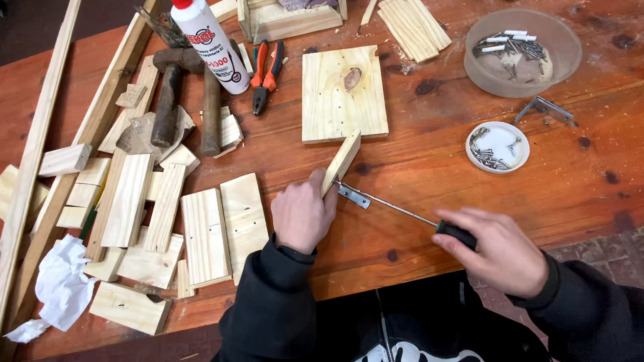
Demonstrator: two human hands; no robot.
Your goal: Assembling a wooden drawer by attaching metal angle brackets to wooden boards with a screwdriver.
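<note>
Screwdriver [402, 213] handle mostly hidden inside right hand [500, 251]; tip behind hinge [353, 195].

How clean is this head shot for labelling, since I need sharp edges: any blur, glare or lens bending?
Head view: even, soft light with faint shadows; the left hand, right hand and screwdriver are sharp, no motion blur; mild glare on the white glue bottle; wide-angle bending curves the long wooden strips at the left edge.

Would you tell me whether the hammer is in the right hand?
No, the right hand grips a screwdriver; the hammer lies untouched among wood pieces.
</note>
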